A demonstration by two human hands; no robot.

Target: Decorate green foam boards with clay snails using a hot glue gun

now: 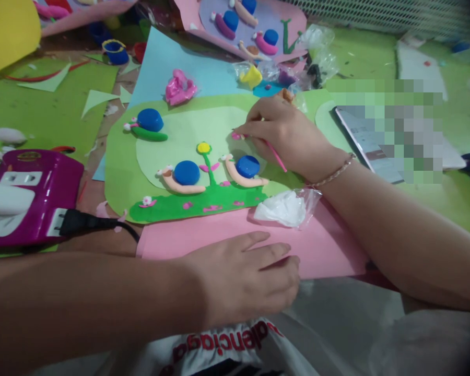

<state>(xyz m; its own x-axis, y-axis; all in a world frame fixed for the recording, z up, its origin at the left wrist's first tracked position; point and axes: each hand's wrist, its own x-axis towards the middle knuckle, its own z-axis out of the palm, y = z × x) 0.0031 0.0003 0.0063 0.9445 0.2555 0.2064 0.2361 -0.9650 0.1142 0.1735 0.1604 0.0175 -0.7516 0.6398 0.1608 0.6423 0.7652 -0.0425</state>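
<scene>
The head view showed close finger work over a decorated green board (121, 156) that lay in the middle of the frame. The right hand (284, 125), right of centre, had its thumb and fingertips drawn together in a pinch around a thin pink stick (276, 155), whose end stuck out below the palm; a small pink piece (235, 136) showed at the fingertips, though whether it was part of the stick I could not tell. Nor could I tell if it touched the board. Such small, seemingly soft work called, I judged, for a light pinch and a steady wrist, clear of the right-hand snail (247, 167) just below. The left hand (250, 277), at lower centre, lay palm down with its fingers loosely spread over the pink sheet (325, 248), with nothing seen in it; its underside was hidden. A yellow flower (204, 148) stood out between the two lower snails. Nearest the right forearm, a plastic bag of white clay (282, 209) overlapped the board's lower edge and could get in the way. A phone (368, 136) lay beyond that forearm, a purple power strip (68, 177) at the left, and a pink clay lump (180, 87) above the board.
</scene>
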